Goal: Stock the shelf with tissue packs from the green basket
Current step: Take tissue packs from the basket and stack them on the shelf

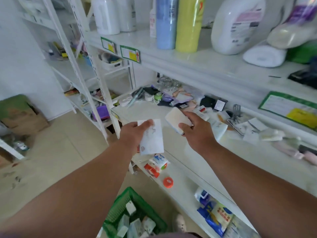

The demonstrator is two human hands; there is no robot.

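Left hand (135, 133) out, palm down, fingers curled around flat tissue pack (152, 138) at the middle shelf's (171, 140) front edge. Right hand (197, 131) out, gripping second pack (176, 121) over same shelf. Green basket (123, 203) below, packs inside.

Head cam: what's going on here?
A person is stocking a white shelf with tissue packs. The left hand holds a flat pack, and the right hand holds a second pack; both are out over the middle shelf, neither set down yet. The green basket on the floor below has more packs in it. The back of the shelf is cluttered with small items.
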